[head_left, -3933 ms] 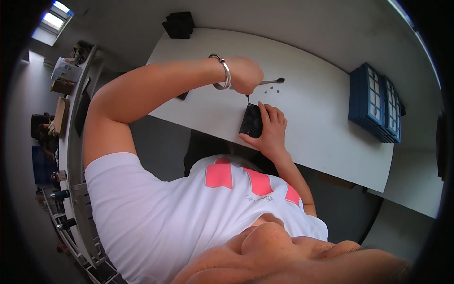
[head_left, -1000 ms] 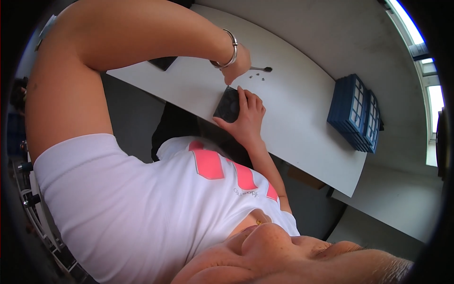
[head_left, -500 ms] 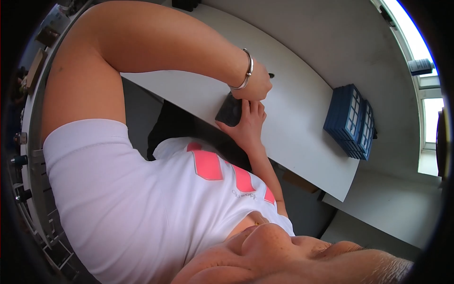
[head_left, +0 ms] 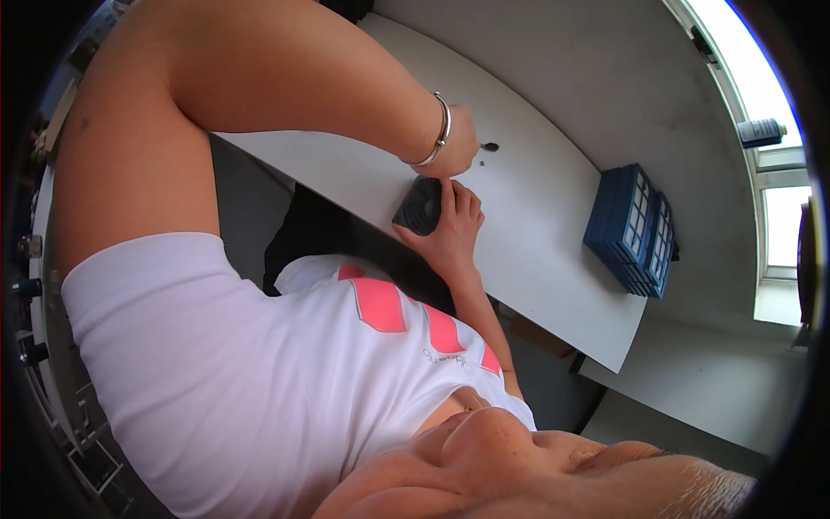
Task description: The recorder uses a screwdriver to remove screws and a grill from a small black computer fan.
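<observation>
A dark grey, square-edged block point(head_left: 418, 207) with a faint round ring pattern on its face stands near the table's front edge. My right hand point(head_left: 448, 229) wraps round it, thumb at the near corner and fingers across the far side. Just beyond the block is my left hand point(head_left: 461, 143), with a silver bangle point(head_left: 443, 130) at its wrist. Its fingers are curled closed, and what they hold, if anything, is hidden. Close past its knuckles shows a small dark oval piece point(head_left: 490, 147). A tiny dark speck point(head_left: 482, 163) sits on the tabletop beside it.
The white table point(head_left: 536, 251) curves along a grey wall. A stack of blue crates or trays point(head_left: 629, 229) stands against the wall to the right. Farther right, a cylindrical container point(head_left: 761, 132) is by the window. Dark and metal fittings line the left rim.
My left hand has drawn back slightly, uncovering more of the dark oval piece and the speck. More of the block's ringed face shows. My right hand keeps its hold.
</observation>
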Demonstrator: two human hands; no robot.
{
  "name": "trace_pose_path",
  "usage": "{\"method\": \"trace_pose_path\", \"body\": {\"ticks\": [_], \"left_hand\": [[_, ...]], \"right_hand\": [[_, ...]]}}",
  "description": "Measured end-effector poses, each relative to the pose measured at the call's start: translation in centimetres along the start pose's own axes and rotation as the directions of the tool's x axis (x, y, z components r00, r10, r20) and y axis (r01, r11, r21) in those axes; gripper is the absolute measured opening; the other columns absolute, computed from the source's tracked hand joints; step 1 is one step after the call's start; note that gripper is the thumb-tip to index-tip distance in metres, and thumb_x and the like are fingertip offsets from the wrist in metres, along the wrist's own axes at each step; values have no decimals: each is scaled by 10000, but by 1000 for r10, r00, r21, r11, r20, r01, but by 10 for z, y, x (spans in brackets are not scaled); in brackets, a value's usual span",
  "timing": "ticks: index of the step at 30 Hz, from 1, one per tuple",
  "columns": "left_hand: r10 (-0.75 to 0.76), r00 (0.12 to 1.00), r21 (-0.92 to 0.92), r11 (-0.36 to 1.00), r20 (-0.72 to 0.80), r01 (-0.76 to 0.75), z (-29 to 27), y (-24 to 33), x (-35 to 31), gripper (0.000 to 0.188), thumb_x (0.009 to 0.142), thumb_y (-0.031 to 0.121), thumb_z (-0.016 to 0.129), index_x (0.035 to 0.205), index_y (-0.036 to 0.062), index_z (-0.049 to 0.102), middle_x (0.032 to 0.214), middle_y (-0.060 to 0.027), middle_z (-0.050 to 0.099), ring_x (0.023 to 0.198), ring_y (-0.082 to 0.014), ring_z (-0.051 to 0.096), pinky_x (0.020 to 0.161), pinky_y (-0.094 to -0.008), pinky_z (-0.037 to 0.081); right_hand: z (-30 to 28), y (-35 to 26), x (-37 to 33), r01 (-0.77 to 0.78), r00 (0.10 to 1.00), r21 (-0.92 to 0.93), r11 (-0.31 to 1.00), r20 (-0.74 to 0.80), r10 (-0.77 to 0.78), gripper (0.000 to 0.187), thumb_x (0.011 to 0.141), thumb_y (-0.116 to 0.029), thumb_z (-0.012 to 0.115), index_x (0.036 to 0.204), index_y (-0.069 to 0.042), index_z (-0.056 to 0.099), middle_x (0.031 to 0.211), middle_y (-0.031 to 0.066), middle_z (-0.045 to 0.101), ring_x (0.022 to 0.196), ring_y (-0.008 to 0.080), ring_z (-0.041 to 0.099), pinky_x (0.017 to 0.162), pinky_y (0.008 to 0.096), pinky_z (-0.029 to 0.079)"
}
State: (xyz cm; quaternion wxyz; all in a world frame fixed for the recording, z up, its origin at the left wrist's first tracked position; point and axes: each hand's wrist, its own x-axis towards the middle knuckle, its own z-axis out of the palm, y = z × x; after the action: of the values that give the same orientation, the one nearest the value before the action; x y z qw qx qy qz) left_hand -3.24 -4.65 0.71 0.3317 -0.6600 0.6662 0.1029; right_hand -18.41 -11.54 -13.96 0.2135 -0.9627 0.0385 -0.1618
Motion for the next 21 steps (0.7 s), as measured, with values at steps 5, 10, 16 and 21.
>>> {"method": "trace_pose_path", "body": {"ticks": [5, 10, 16, 21], "left_hand": [[328, 892, 296, 925, -312, -236, 14, -10, -7, 50, 790, 126, 683, 772, 96, 719, 777, -50, 702, 750, -223, 694, 614, -334, 530], [263, 939, 259, 944, -221, -203, 3, -4, -6, 74, 786, 160, 692, 774, 101, 734, 769, -74, 699, 736, -232, 688, 613, -353, 530], [-113, 988, -245, 960, 104, 135, 16, -22, 26, 220, 818, 270, 693, 899, 79, 768, 881, -117, 725, 808, -275, 701, 682, -403, 555], [56, 979, -77, 994, -195, -72, 15, -7, -2, 130, 829, 190, 686, 820, 66, 724, 897, -141, 711, 842, -282, 703, 701, -395, 562]], "right_hand": [[2, 2, -1, 24, 1000, 5, 1000, -13, -24, 1018, 594, -418, 877, 1421, -48, 413, 1336, 153, 447, 1267, 353, 380, 1031, 492, 320], [1, 1, 1, 20, 1000, 13, 1000, -11, -20, 1021, 593, -413, 878, 1422, -42, 412, 1337, 154, 447, 1263, 353, 382, 1033, 494, 320], [2, -1, -1, 15, 1000, -4, 1000, 5, -15, 1032, 590, -408, 879, 1433, -43, 408, 1338, 151, 448, 1258, 352, 386, 1034, 491, 321], [3, -1, -1, -2, 1000, 2, 1000, -4, 2, 1029, 588, -408, 880, 1428, -47, 410, 1334, 147, 449, 1258, 354, 386, 1034, 490, 319]]}}
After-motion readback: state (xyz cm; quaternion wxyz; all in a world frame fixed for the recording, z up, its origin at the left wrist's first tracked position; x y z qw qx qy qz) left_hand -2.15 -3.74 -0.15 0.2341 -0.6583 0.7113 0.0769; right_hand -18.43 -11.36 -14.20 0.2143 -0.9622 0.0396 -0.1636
